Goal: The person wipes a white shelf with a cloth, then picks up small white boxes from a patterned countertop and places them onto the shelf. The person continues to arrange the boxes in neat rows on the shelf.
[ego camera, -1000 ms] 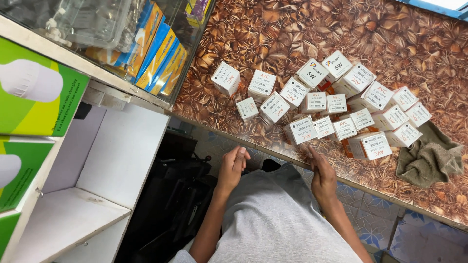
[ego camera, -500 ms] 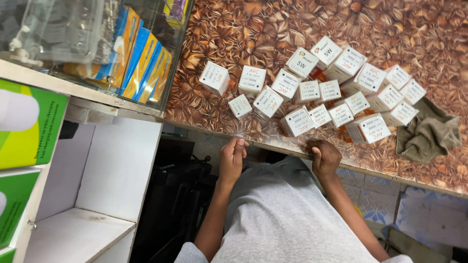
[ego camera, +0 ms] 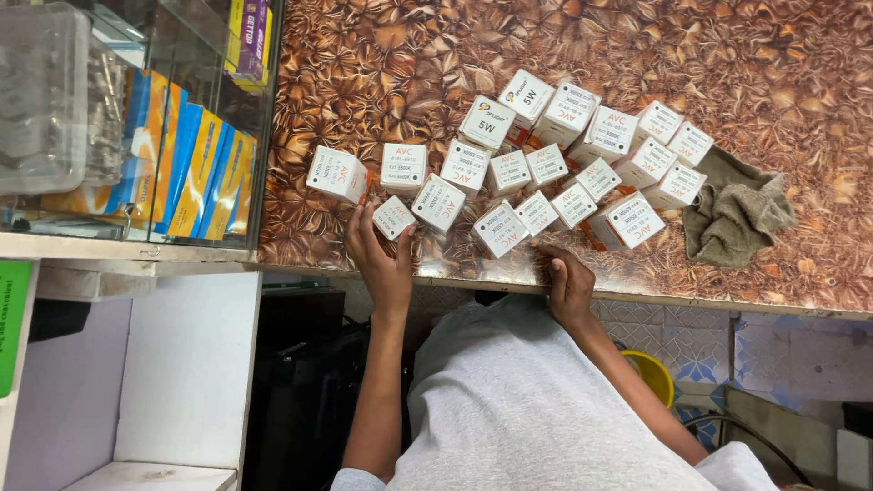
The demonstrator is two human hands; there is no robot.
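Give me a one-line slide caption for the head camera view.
Left hand touches a small white box among many on a brown patterned counter; right hand rests at its edge.

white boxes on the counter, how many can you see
About 18 white boxes, clustered mid-counter between the glass cabinet and the rag; the left hand touches the nearest small one. Some may be hidden.

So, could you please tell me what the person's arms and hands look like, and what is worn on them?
Both forearms are bare, with no watch, rings or gloves visible. The left hand and right hand are bare; short light grey sleeves show near the bottom edge.
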